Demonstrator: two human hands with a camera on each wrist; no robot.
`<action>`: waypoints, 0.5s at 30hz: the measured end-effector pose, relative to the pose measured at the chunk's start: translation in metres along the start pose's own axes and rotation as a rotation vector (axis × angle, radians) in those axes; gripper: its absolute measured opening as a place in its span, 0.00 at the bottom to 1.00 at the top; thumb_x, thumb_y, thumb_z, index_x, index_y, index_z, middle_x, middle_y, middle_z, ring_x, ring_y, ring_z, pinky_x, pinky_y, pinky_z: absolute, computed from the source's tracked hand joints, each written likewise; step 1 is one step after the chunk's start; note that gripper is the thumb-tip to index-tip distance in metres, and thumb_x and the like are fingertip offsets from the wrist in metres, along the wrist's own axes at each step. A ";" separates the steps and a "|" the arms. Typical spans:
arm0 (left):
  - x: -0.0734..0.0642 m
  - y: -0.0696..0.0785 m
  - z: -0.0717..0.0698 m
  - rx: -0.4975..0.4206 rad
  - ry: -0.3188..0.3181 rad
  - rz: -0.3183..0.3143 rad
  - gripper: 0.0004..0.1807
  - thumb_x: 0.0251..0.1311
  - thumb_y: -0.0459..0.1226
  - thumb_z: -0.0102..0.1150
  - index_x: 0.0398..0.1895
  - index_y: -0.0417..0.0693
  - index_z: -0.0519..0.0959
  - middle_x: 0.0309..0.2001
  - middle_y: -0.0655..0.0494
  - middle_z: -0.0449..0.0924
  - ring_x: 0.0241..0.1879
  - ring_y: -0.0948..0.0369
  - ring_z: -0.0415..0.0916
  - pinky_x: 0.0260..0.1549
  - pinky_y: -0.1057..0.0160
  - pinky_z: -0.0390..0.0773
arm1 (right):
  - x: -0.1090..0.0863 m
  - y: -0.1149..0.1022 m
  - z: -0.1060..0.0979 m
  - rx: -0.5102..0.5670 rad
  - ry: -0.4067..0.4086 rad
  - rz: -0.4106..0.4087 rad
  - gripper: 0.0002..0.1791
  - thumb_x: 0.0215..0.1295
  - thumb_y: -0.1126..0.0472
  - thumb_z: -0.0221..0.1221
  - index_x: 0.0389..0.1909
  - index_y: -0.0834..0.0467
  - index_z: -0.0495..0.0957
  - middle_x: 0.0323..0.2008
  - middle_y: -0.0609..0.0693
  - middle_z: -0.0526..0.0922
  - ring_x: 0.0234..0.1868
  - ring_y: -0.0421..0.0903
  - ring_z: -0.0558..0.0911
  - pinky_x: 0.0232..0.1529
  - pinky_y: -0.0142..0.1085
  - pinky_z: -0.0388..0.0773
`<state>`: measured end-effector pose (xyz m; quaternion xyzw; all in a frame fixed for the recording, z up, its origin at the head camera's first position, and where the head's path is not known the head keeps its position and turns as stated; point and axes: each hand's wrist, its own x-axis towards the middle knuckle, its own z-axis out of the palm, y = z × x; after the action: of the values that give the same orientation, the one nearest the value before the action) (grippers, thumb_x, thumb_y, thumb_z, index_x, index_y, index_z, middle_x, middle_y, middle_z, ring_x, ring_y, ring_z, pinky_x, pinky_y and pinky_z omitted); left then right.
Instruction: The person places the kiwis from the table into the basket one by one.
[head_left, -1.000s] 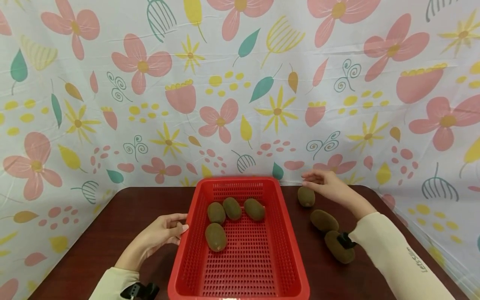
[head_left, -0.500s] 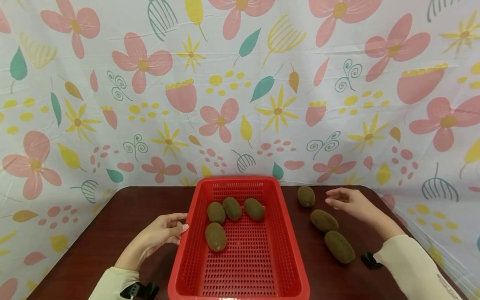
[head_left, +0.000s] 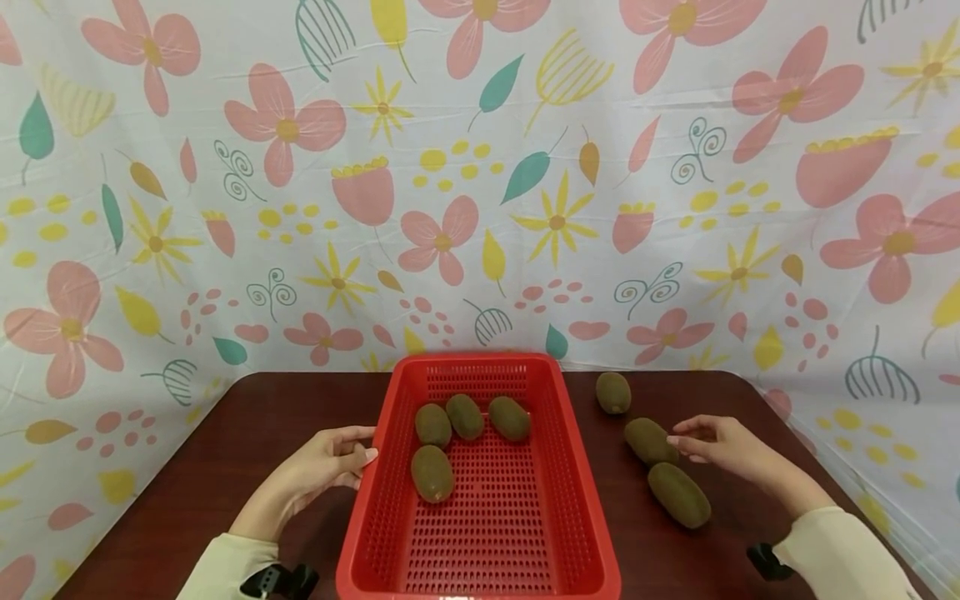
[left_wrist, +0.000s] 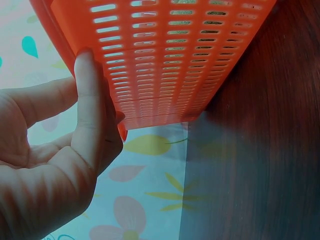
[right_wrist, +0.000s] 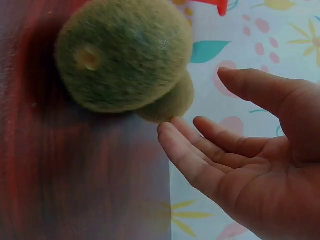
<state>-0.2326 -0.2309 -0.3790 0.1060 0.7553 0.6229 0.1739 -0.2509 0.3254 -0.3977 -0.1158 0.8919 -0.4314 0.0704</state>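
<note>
A red plastic basket (head_left: 352,542) stands in the middle of the table, with several brown, fuzzy kiwis (head_left: 432,475) in its far left half and near its back. My left hand (head_left: 326,467) holds the basket's left rim; in the left wrist view its fingers (left_wrist: 89,100) lie against the outer wall under the lip. Three more kiwis sit to the right of the basket. The fingertips of my right hand (head_left: 731,450) are at the middle kiwi (head_left: 648,440), fingers loosely extended and apart from the thumb. In the right wrist view the nearest kiwi (right_wrist: 125,55) partly covers another behind it.
The dark red-brown table (head_left: 187,467) ends at a patterned cloth (head_left: 480,275) with flowers and leaves. At the back right lies the farthest kiwi (head_left: 613,392), and the front one (head_left: 678,495) sits closest to me.
My right hand has moved from over the farthest kiwi, out to the right, then toward me to the middle one, which has shifted slightly. My left hand and the basket stay put.
</note>
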 end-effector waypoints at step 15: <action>-0.001 0.001 0.000 0.011 0.006 0.001 0.34 0.67 0.36 0.55 0.69 0.26 0.55 0.36 0.47 0.75 0.33 0.57 0.77 0.36 0.58 0.82 | -0.009 0.002 0.009 -0.019 -0.196 0.138 0.25 0.69 0.50 0.55 0.51 0.70 0.75 0.41 0.52 0.79 0.35 0.46 0.76 0.36 0.38 0.77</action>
<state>-0.2321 -0.2306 -0.3783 0.1052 0.7591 0.6193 0.1707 -0.2403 0.3226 -0.4045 -0.0965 0.8907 -0.4036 0.1855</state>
